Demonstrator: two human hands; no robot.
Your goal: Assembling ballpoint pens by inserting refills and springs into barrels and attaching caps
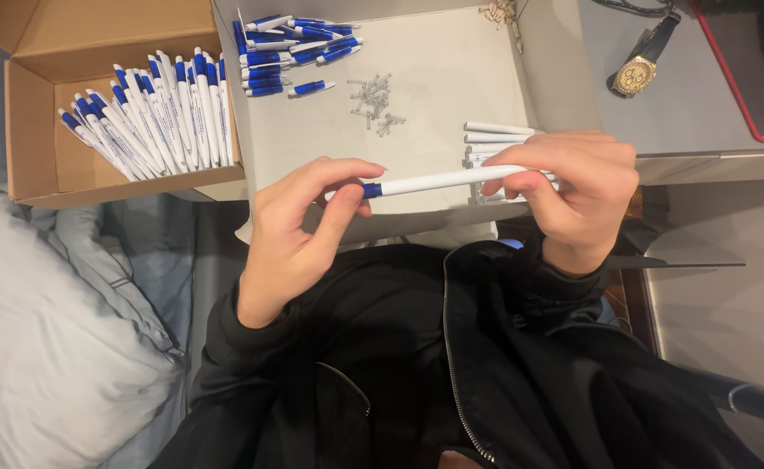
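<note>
Head view:
Pen: a slim white plastic pen with a blue tip (438, 181) is held just above the pale bench (434, 78), in front of the chest.
Long axis: nearly level, from left to right, blue end toward the left.
Left hand (299, 221): fingers pinch the blue end.
Right hand (573, 187): closed around the white barrel.
Nearer hand: neither one; each holds one end.
Near: a cardboard box of finished pens (30, 130), far left.

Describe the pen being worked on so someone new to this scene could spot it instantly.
Start at the pale sheet covering the table, then drop to its near edge. There a white pen with a blue tip lies level, pinched between the left hand and right hand. Unlike the pens in the cardboard box, it is the only one held.
</note>
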